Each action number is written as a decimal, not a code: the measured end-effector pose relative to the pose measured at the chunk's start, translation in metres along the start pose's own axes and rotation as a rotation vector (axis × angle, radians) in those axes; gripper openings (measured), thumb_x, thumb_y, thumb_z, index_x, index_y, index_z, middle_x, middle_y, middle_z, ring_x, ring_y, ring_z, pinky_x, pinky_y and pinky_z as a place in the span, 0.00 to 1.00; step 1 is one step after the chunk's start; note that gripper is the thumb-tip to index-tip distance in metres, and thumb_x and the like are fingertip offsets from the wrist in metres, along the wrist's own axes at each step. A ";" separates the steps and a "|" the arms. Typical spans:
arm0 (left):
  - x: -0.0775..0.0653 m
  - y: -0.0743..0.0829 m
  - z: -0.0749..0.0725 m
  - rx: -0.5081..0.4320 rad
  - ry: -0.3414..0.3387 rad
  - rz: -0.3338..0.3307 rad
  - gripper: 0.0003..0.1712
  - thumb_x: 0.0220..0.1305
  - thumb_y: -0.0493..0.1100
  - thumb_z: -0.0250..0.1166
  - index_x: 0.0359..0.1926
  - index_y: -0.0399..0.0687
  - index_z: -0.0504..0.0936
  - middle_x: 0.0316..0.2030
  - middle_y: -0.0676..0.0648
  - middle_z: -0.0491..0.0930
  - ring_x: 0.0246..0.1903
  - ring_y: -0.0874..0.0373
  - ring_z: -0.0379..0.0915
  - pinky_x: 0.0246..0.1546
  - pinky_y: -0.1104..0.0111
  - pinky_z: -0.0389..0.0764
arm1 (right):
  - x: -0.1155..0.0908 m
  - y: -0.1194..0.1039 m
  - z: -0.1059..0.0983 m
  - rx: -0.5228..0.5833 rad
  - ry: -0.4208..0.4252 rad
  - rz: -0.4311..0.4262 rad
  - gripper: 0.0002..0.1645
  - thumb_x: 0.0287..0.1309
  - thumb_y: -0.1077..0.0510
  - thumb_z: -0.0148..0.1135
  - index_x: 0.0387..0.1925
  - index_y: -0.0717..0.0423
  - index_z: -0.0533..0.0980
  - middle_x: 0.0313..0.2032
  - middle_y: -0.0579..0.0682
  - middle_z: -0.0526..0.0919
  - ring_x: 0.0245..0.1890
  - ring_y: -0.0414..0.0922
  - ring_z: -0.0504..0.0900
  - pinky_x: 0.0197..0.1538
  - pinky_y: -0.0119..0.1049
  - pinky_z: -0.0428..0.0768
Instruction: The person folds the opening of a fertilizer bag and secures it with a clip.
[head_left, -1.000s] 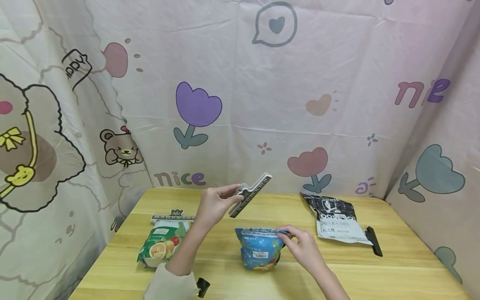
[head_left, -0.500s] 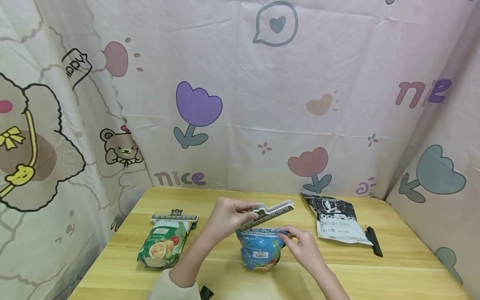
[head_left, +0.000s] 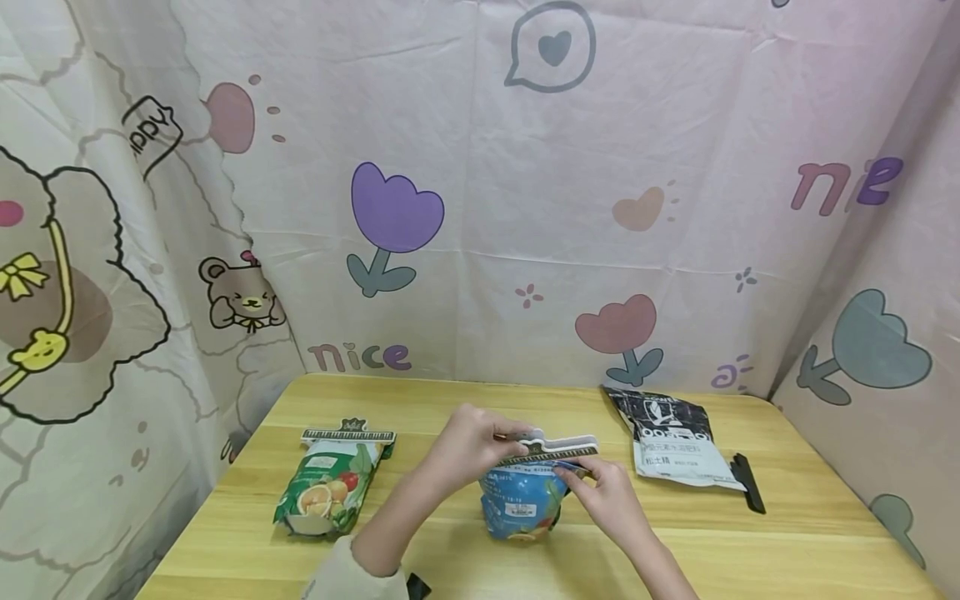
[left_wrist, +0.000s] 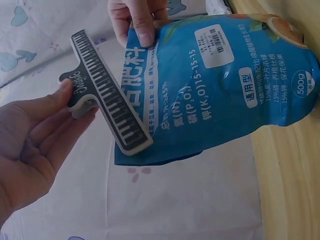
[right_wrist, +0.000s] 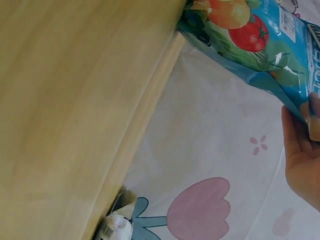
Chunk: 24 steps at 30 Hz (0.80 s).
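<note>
A blue fertilizer bag (head_left: 517,507) stands upright on the table, with printed fruit and a white barcode label. My left hand (head_left: 472,442) pinches the handle of a piano-key patterned bag clip (left_wrist: 107,92) between thumb and fingers. In the left wrist view the clip lies at a slant over one corner of the bag's top edge, its other end off the bag. Whether the bag's edge sits between the clip's jaws I cannot tell. My right hand (head_left: 609,493) pinches the opposite top corner of the bag; it also shows at the right wrist view's edge.
On the left lies a green bag (head_left: 330,487) with a similar piano clip (head_left: 349,434) on its top. A black and white bag (head_left: 671,442) with a black clip (head_left: 747,483) is at the right. A small black object (head_left: 417,587) shows near my left sleeve. Printed cloth hangs behind.
My left hand has moved the bag clip right and down, turning it from steep to nearly level at the blue bag's top. My right hand keeps its pinch and place.
</note>
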<state>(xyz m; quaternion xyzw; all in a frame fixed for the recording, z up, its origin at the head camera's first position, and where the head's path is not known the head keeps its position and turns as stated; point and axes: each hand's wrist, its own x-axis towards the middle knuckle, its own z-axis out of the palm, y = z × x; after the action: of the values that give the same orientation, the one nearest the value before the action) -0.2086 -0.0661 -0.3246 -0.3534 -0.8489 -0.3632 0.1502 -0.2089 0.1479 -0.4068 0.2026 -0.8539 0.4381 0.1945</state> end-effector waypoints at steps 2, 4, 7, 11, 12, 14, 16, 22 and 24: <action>0.001 0.001 0.001 0.047 -0.022 0.016 0.13 0.50 0.38 0.70 0.40 0.43 0.85 0.29 0.49 0.84 0.13 0.72 0.62 0.13 0.80 0.63 | -0.001 0.001 0.000 0.056 -0.006 0.031 0.08 0.48 0.65 0.67 0.33 0.58 0.82 0.29 0.47 0.84 0.30 0.39 0.81 0.34 0.34 0.79; 0.002 0.002 0.002 0.098 -0.050 0.029 0.13 0.50 0.38 0.70 0.40 0.44 0.85 0.29 0.49 0.84 0.13 0.73 0.60 0.13 0.81 0.62 | -0.001 0.002 0.000 0.137 -0.019 0.061 0.09 0.48 0.67 0.66 0.35 0.62 0.81 0.31 0.51 0.84 0.31 0.40 0.81 0.35 0.33 0.80; 0.004 0.004 0.004 0.173 -0.084 0.044 0.13 0.50 0.38 0.70 0.39 0.44 0.85 0.30 0.49 0.84 0.15 0.74 0.62 0.15 0.83 0.64 | -0.003 0.005 -0.001 0.260 -0.051 0.097 0.11 0.49 0.71 0.64 0.38 0.67 0.78 0.34 0.57 0.83 0.32 0.39 0.81 0.36 0.33 0.80; 0.006 0.006 0.005 0.226 -0.125 0.041 0.13 0.50 0.37 0.70 0.39 0.43 0.85 0.30 0.49 0.84 0.16 0.72 0.64 0.16 0.83 0.65 | -0.004 0.007 -0.004 0.357 -0.107 0.129 0.11 0.52 0.71 0.61 0.40 0.69 0.76 0.37 0.60 0.81 0.34 0.37 0.80 0.38 0.33 0.79; 0.006 0.007 0.005 0.233 -0.136 0.032 0.13 0.50 0.37 0.70 0.39 0.44 0.85 0.30 0.50 0.84 0.16 0.72 0.65 0.17 0.83 0.65 | -0.004 0.007 -0.005 0.371 -0.121 0.131 0.11 0.53 0.71 0.61 0.41 0.69 0.76 0.38 0.60 0.81 0.35 0.37 0.79 0.39 0.33 0.79; 0.007 0.009 0.004 0.241 -0.147 0.028 0.13 0.49 0.36 0.70 0.39 0.44 0.85 0.31 0.50 0.84 0.17 0.72 0.65 0.17 0.83 0.66 | -0.004 0.008 -0.006 0.396 -0.157 0.124 0.12 0.54 0.69 0.61 0.42 0.69 0.75 0.39 0.61 0.81 0.36 0.39 0.80 0.40 0.33 0.79; 0.007 0.010 0.004 0.241 -0.156 0.025 0.13 0.49 0.36 0.70 0.39 0.45 0.86 0.31 0.50 0.84 0.17 0.72 0.67 0.17 0.83 0.66 | -0.004 0.009 -0.007 0.419 -0.191 0.111 0.14 0.54 0.67 0.61 0.43 0.70 0.75 0.40 0.62 0.80 0.37 0.41 0.80 0.41 0.33 0.79; 0.008 0.008 0.004 0.234 -0.164 0.027 0.13 0.49 0.36 0.70 0.39 0.45 0.86 0.32 0.50 0.84 0.18 0.73 0.67 0.17 0.83 0.66 | -0.003 0.011 -0.013 0.409 -0.234 0.100 0.14 0.56 0.66 0.60 0.44 0.68 0.72 0.42 0.62 0.78 0.40 0.41 0.79 0.43 0.34 0.78; 0.009 0.008 0.005 0.234 -0.169 0.021 0.13 0.49 0.36 0.70 0.39 0.45 0.86 0.32 0.50 0.84 0.17 0.73 0.66 0.17 0.84 0.66 | -0.003 0.010 -0.017 0.379 -0.217 0.118 0.13 0.55 0.66 0.61 0.42 0.66 0.72 0.41 0.61 0.79 0.40 0.41 0.79 0.43 0.33 0.78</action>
<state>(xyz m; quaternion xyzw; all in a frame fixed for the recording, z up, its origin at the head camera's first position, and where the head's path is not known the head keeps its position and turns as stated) -0.2093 -0.0549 -0.3195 -0.3718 -0.8914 -0.2288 0.1221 -0.2092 0.1681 -0.4059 0.2309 -0.7826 0.5772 0.0340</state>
